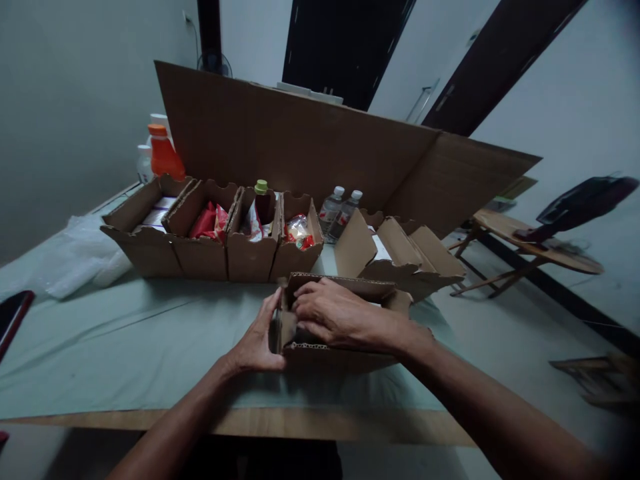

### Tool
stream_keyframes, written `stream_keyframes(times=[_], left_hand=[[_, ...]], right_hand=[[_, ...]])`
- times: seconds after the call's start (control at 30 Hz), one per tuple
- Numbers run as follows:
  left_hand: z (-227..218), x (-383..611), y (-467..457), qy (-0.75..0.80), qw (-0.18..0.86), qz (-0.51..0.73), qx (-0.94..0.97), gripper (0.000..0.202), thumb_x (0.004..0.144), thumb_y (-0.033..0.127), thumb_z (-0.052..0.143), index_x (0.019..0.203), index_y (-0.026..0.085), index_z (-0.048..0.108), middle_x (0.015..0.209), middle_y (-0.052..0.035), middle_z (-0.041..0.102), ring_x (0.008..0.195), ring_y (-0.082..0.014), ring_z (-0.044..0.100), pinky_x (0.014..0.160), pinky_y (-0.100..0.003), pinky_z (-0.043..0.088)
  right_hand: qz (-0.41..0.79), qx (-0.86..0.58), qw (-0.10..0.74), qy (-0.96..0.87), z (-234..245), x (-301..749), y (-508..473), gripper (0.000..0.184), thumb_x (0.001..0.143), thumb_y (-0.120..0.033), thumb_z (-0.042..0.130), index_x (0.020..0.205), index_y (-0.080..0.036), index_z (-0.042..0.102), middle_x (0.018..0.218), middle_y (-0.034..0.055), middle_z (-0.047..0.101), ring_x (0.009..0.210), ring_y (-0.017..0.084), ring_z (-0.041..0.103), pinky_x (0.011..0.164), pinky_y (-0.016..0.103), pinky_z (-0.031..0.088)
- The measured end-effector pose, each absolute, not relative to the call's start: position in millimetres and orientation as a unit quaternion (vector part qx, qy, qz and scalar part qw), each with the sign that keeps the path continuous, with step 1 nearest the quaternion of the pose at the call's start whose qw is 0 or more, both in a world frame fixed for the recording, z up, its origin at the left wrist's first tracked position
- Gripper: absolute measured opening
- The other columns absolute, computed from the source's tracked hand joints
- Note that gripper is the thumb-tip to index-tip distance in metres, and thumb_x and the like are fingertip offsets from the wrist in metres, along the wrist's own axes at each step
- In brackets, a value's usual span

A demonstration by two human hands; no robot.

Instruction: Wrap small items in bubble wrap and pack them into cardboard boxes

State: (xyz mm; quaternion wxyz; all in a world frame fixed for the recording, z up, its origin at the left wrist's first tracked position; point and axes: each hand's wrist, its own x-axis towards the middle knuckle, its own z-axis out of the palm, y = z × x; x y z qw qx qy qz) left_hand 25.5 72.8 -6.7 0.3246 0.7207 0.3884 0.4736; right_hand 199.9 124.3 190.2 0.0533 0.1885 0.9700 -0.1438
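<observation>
A long cardboard box (340, 359) with an open top sits in front of me on the cloth. My left hand (257, 337) grips its left end, with the fingers at the back corner and the thumb low at the front. Into the box from above reaches my right hand (327, 310), its fingers curled near the left end. The box walls hide those fingertips and whatever they may touch. Part of a white item shows inside, behind my right wrist.
Behind stand several cardboard bins (203, 260) holding snack packets and a green-capped bottle (261, 188). Two clear bottles (331, 208), more cardboard boxes (400, 257) and a tall cardboard panel (300, 137) are nearby. Plastic wrap (83, 257) and a phone (13, 320) lie left.
</observation>
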Motion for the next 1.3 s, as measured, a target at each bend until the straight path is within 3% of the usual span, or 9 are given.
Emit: stream_keyframes(times=[0.1,0.27,0.43,0.57,0.63,0.8,1.03,1.17,1.3], left_hand=[[-3,25,72,0.369,0.335,0.492,0.714,0.130,0.055,0.019,0.081,0.160,0.032,0.005,0.158,-0.0107,0.025,0.147,-0.0406,0.027,0.121,-0.058,0.026],[-1,26,70,0.369,0.339,0.499,0.707,0.127,0.057,0.019,0.079,0.160,0.032,0.007,0.157,-0.0110,0.026,0.147,-0.0403,0.029,0.121,-0.058,0.027],[-3,25,68,0.370,0.336,0.494,0.712,0.125,0.060,0.021,0.081,0.160,0.032,0.007,0.160,-0.0119,0.023,0.148,-0.0420,0.027,0.120,-0.060,0.027],[-5,24,66,0.383,0.334,0.485,0.712,0.124,0.063,0.022,0.081,0.160,0.031,0.005,0.162,-0.0122,0.022,0.149,-0.0424,0.025,0.121,-0.061,0.026],[-6,25,65,0.385,0.336,0.486,0.709,0.122,0.064,0.023,0.080,0.161,0.031,0.006,0.162,-0.0117,0.022,0.149,-0.0420,0.025,0.121,-0.060,0.027],[-9,27,63,0.403,0.338,0.483,0.700,0.120,0.067,0.032,0.082,0.161,0.031,0.007,0.162,-0.0116,0.023,0.148,-0.0418,0.028,0.121,-0.060,0.028],[-10,28,51,0.460,0.356,0.455,0.674,0.114,0.072,0.038,0.080,0.160,0.031,0.008,0.161,-0.0144,0.029,0.140,-0.0418,0.044,0.113,-0.060,0.041],[-4,48,59,0.451,0.361,0.475,0.664,0.117,0.071,0.043,0.081,0.160,0.030,0.006,0.162,-0.0138,0.030,0.144,-0.0393,0.039,0.117,-0.057,0.038],[2,77,84,0.424,0.361,0.486,0.674,0.116,0.072,0.043,0.081,0.160,0.029,0.007,0.166,-0.0126,0.020,0.151,-0.0363,0.026,0.123,-0.055,0.026]], right_hand=[[-0.108,0.190,0.124,0.968,192,199,121,0.022,0.091,-0.016,0.058,0.072,-0.019,0.068,0.085,0.0054,0.073,0.101,0.023,0.061,0.091,0.038,0.041],[-0.125,0.215,0.102,0.963,189,204,117,0.017,0.090,-0.014,0.059,0.081,-0.019,0.073,0.094,0.0063,0.075,0.111,0.025,0.063,0.097,0.040,0.042],[-0.188,0.275,-0.111,0.936,202,243,110,0.020,0.093,-0.025,0.060,0.108,-0.024,0.074,0.118,0.0034,0.074,0.129,0.023,0.058,0.108,0.042,0.044],[-0.108,0.416,-0.353,0.831,209,312,80,0.017,0.093,-0.031,0.061,0.102,-0.026,0.075,0.115,0.0036,0.075,0.116,0.023,0.066,0.106,0.043,0.048],[-0.085,0.495,-0.420,0.756,196,347,61,0.016,0.091,-0.035,0.063,0.099,-0.026,0.075,0.113,0.0041,0.075,0.112,0.024,0.067,0.104,0.042,0.050],[-0.188,0.589,-0.380,0.688,123,383,34,0.041,0.081,-0.044,0.067,0.115,-0.021,0.070,0.112,0.0089,0.075,0.095,0.024,0.071,0.084,0.037,0.058],[-0.235,0.595,-0.392,0.661,62,358,48,0.029,0.078,-0.044,0.062,0.089,-0.018,0.070,0.088,0.0100,0.075,0.084,0.026,0.069,0.076,0.036,0.056],[-0.238,0.588,-0.432,0.641,56,371,67,0.031,0.077,-0.046,0.064,0.091,-0.019,0.068,0.090,0.0102,0.075,0.084,0.026,0.069,0.076,0.037,0.055],[-0.232,0.589,-0.485,0.604,49,389,86,0.038,0.075,-0.050,0.066,0.098,-0.019,0.066,0.092,0.0090,0.075,0.083,0.025,0.069,0.078,0.037,0.055]])
